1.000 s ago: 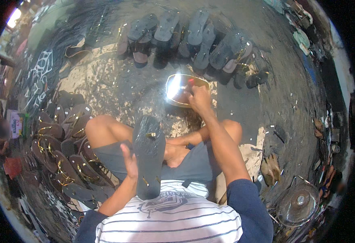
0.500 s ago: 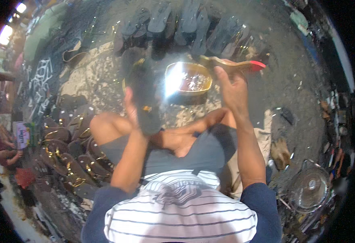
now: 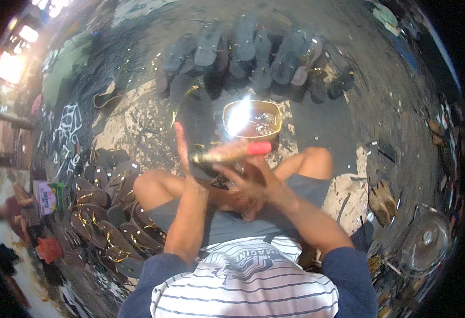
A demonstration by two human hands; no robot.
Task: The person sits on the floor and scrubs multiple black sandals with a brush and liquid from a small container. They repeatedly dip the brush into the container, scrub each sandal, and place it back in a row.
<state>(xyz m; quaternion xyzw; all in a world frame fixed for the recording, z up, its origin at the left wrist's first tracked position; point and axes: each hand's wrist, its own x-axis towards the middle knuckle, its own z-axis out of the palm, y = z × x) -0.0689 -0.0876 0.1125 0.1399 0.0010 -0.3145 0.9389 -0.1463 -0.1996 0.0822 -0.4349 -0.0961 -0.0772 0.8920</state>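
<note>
My left hand (image 3: 182,151) holds a dark sandal (image 3: 198,106) upright in front of me, with a gold strap at its edge. Its thumb is up along one side; the other fingers are hidden behind. My right hand (image 3: 261,177), smeared by motion, grips a slim wooden-looking tool with a red end (image 3: 259,148); blur hides its exact kind. The tool's far end overlaps the sandal's lower part; whether it touches cannot be told. Just beyond my hands stands a yellow-rimmed basin (image 3: 281,119) of brownish liquid with strong glare on it.
Several dark sandals and soles (image 3: 244,45) stand in a row beyond the basin. Gold-strapped sandals (image 3: 92,193) lie heaped by my left knee. To the right are a pair of tan lasts (image 3: 382,204) and a round caged fan (image 3: 426,244). Another person (image 3: 18,209) is at far left.
My right hand has swung left and nearer with the red-ended tool, from beyond the basin's right side to the sandal. My left hand still holds the sandal.
</note>
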